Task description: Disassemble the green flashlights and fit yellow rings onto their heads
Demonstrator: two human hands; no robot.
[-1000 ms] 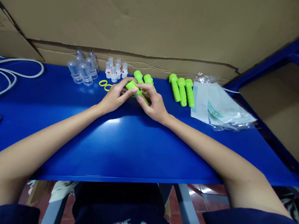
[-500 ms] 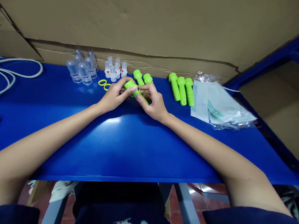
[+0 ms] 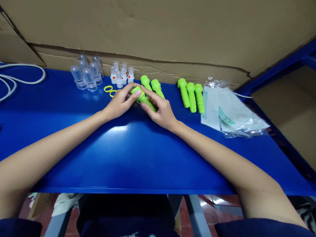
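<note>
Both hands meet at the middle back of the blue table point(image 3: 133, 149) on one green plastic tube point(image 3: 143, 99). My left hand point(image 3: 120, 102) pinches its wide cap end with thumb and fingers. My right hand point(image 3: 160, 110) wraps its fingers round the shaft. Two more green tubes point(image 3: 152, 85) lie just behind the hands. Two yellow rings point(image 3: 109, 89) lie on the table left of my left hand.
Clear plastic cups point(image 3: 86, 74) and small white capped pieces point(image 3: 120, 75) stand at the back left. Three green tubes point(image 3: 191, 95) lie at the back right beside a stack of plastic bags point(image 3: 234, 116). White cable point(image 3: 9, 79) curls at the far left. A cardboard wall point(image 3: 155, 26) closes the back.
The hands with the green tube have sunk slightly toward the table and the fingers have shifted their hold on the cap end. Everything else lies unmoved.
</note>
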